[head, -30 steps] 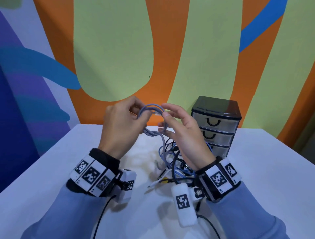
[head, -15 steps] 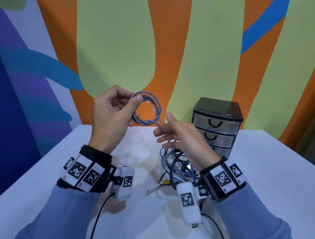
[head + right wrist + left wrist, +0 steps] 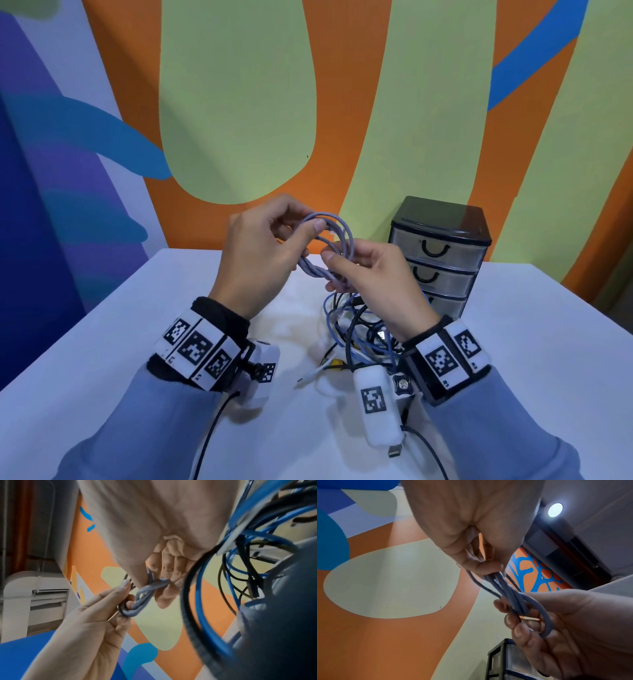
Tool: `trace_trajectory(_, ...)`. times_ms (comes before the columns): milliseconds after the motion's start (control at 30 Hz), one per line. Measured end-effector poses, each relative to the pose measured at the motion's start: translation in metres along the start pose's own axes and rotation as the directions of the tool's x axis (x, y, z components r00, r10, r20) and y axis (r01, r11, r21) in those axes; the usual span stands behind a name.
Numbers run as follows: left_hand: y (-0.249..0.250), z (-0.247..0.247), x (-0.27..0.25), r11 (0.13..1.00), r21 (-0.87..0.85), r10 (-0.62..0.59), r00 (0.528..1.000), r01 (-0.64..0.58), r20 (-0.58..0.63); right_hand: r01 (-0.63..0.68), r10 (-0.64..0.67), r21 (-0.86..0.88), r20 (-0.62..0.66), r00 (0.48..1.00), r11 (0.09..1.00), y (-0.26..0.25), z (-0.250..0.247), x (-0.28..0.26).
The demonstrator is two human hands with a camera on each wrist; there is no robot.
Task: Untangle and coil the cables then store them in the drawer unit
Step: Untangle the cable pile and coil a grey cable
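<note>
White table (image 3: 102, 359), painted wall (image 3: 239, 102) — orange, green, blue shapes

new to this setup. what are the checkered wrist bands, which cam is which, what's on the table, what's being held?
No robot: a person works bare-handed. The checkered wrist bands carry small cameras. One picture is from a head camera looking down; the other two look along each hand from the wrists. On the white table lie a tangle of cables and a closed three-drawer unit. The left hand and right hand both grip a coil of pale lilac cable above the table.
</note>
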State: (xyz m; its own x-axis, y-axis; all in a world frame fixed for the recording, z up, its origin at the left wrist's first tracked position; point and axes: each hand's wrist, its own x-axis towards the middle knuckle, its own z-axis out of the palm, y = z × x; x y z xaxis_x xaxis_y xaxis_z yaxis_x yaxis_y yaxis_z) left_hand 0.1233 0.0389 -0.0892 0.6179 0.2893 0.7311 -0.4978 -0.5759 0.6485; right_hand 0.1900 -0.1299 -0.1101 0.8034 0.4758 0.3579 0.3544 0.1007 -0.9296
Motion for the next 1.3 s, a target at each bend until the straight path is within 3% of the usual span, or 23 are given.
trace_trajectory(167,-0.004,-0.002,0.003,0.998,-0.035,-0.054,0.999,0.053,-0.005,0.106,-0.107,0.05,0.024,0.994,0.993,-0.001,-0.001,0.0)
trace_trajectory(367,-0.001,0.002,0.001,0.95,-0.224,-0.215,0.976,0.217,0.034,0.029,-0.057,0.28,0.095,0.994,0.96,-0.006,-0.001,-0.002)
trace_trajectory(467,-0.004,0.006,-0.002,0.986,0.084,-0.133,0.98,0.147,-0.151,0.053,-0.057,0.223,0.011,0.998,0.973,-0.003,0.001,0.0)
trace_trajectory(533,-0.002,0.01,-0.004,0.964,0.219,-0.11,0.974,0.152,-0.197,0.121,-0.117,0.104,-0.048,0.992,0.987,0.001,0.003,0.001)
trace_trajectory(633,0.003,0.01,-0.002,0.954,0.093,-0.284,0.958,0.287,-0.037,0.181,-0.183,-0.036,-0.055,0.982,0.983,0.004,0.004,0.0)
trace_trajectory(733,0.016,0.003,-0.002,0.866,-0.104,-0.469,0.866,0.489,0.175,0.205,-0.21,-0.135,-0.02,0.978,0.969,0.002,0.003,-0.002)
trace_trajectory(833,0.019,0.003,-0.003,0.876,-0.068,-0.453,0.862,0.478,0.226,0.215,-0.223,-0.223,-0.013,0.975,0.951,0.001,0.007,-0.004)
trace_trajectory(967,0.023,0.002,-0.004,0.942,0.058,-0.334,0.901,0.332,0.275,0.188,-0.194,-0.134,-0.035,0.98,0.973,-0.002,0.01,-0.007)
trace_trajectory(1100,0.029,-0.005,-0.006,0.939,0.07,-0.329,0.817,0.338,0.473,0.11,-0.113,0.033,0.145,0.983,0.993,-0.005,0.002,-0.006)
trace_trajectory(1300,0.028,-0.004,-0.004,0.875,0.032,-0.427,0.74,0.483,0.52,0.045,-0.079,0.191,0.174,0.982,0.981,-0.006,0.009,-0.008)
